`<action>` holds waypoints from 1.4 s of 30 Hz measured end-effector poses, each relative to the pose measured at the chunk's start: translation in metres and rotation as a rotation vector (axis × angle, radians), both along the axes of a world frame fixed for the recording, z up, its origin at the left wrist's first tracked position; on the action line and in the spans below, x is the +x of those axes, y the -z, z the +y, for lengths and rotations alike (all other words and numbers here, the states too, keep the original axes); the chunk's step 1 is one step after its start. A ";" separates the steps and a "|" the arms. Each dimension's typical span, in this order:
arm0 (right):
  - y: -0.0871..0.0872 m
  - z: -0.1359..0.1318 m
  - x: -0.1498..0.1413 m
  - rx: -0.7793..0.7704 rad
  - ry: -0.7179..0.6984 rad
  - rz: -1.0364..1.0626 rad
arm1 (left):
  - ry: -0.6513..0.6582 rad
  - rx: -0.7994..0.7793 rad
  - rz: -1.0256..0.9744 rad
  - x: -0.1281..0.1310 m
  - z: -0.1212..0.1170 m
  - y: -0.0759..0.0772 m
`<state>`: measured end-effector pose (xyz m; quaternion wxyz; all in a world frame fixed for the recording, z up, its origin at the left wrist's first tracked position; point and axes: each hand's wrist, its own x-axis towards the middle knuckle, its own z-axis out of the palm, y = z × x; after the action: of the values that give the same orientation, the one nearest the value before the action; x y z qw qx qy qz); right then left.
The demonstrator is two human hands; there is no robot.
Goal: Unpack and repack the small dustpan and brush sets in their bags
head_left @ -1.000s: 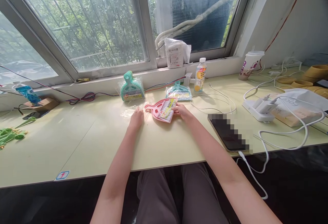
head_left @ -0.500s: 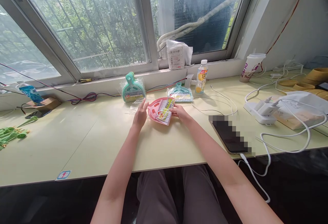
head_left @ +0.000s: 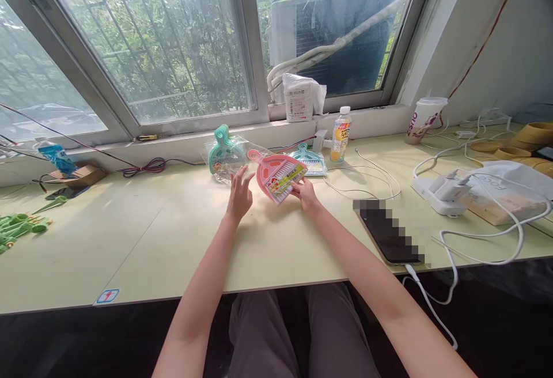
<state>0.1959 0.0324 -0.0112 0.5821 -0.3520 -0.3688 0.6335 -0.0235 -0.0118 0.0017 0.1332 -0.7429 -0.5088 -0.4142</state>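
Observation:
A pink dustpan (head_left: 268,166) with a white-bristled brush and a yellow-green label is held tilted above the table, its handle pointing to the back left. My right hand (head_left: 305,192) grips its lower right edge, thumb and fingers closed on it. Left of the dustpan, my left hand (head_left: 240,195) is apart from it with the fingers spread. Clear plastic wrap shows around the dustpan's handle side. Behind my left hand stand stacked green dustpans (head_left: 222,150) in clear plastic. Another green dustpan set (head_left: 307,159) lies behind the pink one.
A drink bottle (head_left: 340,135), a white package (head_left: 299,98) and a lidded cup (head_left: 425,120) stand toward the window. Right of my arm lies a phone (head_left: 389,231) on a cable, near a charger block (head_left: 447,196). Green plastic pieces (head_left: 21,229) lie far left.
My left hand has come off the pink dustpan and opened. The dustpan has risen and turned, so its handle now shows, while my right hand keeps its hold.

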 end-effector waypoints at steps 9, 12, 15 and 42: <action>0.000 0.002 -0.002 0.024 0.030 0.047 | 0.002 -0.474 -1.263 -0.006 0.015 -0.005; -0.001 0.002 -0.002 0.051 0.007 0.023 | 0.303 -0.591 -1.357 -0.008 0.019 0.000; -0.002 0.000 -0.002 0.083 -0.014 -0.013 | 0.431 -0.592 -1.346 -0.015 0.021 0.003; -0.002 -0.003 -0.006 0.096 -0.077 -0.109 | 0.524 -0.782 -1.235 -0.013 0.020 0.004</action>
<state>0.1901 0.0291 -0.0088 0.5525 -0.3433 -0.4430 0.6170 -0.0369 0.0082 -0.0020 -0.5486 -0.4665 -0.4079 -0.5613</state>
